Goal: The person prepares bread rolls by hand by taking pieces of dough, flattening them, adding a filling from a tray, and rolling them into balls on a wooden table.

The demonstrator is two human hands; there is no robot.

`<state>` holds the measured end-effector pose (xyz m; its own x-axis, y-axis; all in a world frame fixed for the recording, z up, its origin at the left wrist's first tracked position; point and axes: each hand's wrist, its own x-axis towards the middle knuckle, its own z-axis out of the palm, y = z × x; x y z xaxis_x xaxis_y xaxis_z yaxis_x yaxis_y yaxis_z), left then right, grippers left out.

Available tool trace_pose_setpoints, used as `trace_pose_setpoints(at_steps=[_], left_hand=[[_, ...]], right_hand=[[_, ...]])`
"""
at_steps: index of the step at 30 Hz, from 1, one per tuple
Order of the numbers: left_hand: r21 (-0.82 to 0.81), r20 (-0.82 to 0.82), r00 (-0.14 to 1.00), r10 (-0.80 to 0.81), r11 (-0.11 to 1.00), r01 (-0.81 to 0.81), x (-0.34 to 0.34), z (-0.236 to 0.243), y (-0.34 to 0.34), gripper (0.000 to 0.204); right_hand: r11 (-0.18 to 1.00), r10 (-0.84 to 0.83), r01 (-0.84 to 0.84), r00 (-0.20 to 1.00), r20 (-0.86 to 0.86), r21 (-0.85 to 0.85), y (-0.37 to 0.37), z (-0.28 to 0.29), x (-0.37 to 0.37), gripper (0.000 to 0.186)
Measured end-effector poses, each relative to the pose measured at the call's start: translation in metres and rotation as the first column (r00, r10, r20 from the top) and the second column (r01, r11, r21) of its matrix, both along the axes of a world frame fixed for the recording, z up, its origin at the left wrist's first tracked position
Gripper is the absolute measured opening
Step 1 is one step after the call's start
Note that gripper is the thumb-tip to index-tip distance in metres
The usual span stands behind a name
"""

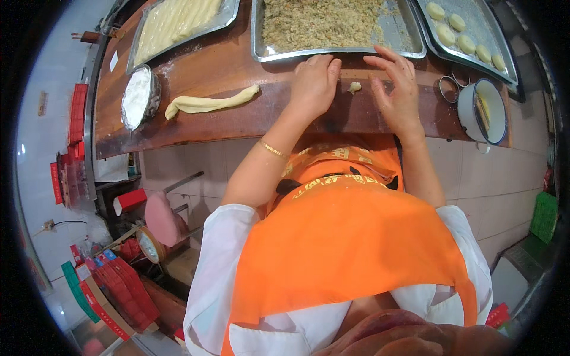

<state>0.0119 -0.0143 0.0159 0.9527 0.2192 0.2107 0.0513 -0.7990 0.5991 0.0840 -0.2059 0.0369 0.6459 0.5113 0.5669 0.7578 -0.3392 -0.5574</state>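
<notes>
My left hand (313,86) rests near the front edge of the middle tray (297,54), fingers curled together; whatever lies under them is hidden. My right hand (395,95) is open, fingers spread and bent, beside a small pale dough lump (355,87). The tray holds a crumbly beige-brown mixture (320,21). A long strip of pale dough (205,105) lies left of my left hand. An oval container of white powder (136,98) stands farther left. At my right are metal rings (449,89) and a white enamel pot (478,113) with implements inside.
A tray of wrapped dough (172,26) sits at back left; another with small dough rounds (466,44) at back right, all on a wooden table (119,136). A pink stool (163,219) and red boxes (119,296) are lower left. A green crate (543,216) is far right.
</notes>
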Motion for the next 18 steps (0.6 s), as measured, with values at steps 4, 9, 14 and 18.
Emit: trace_pose_setpoints(at_steps=[4,9,14,18], left_hand=[[0.338,-0.061,0.998,-0.018,0.940,0.037,0.006,-0.007,-0.001,0.042],[0.412,-0.146,0.983,-0.110,0.897,0.162,0.001,-0.011,0.012,0.047],[0.431,-0.208,0.973,-0.103,0.883,0.186,0.001,-0.012,0.012,0.046],[0.441,-0.199,0.976,-0.091,0.881,0.172,0.003,-0.014,0.010,0.046]], right_hand=[[0.998,-0.014,0.015,1.000,-0.010,0.058,-0.008,-0.005,-0.003,0.024],[0.994,-0.040,0.054,0.990,-0.138,0.097,-0.018,-0.026,-0.007,0.017],[0.992,-0.004,0.029,0.981,-0.196,0.126,-0.019,-0.030,-0.007,0.016],[0.991,0.012,0.020,0.973,-0.231,0.135,-0.017,-0.029,-0.007,0.016]])
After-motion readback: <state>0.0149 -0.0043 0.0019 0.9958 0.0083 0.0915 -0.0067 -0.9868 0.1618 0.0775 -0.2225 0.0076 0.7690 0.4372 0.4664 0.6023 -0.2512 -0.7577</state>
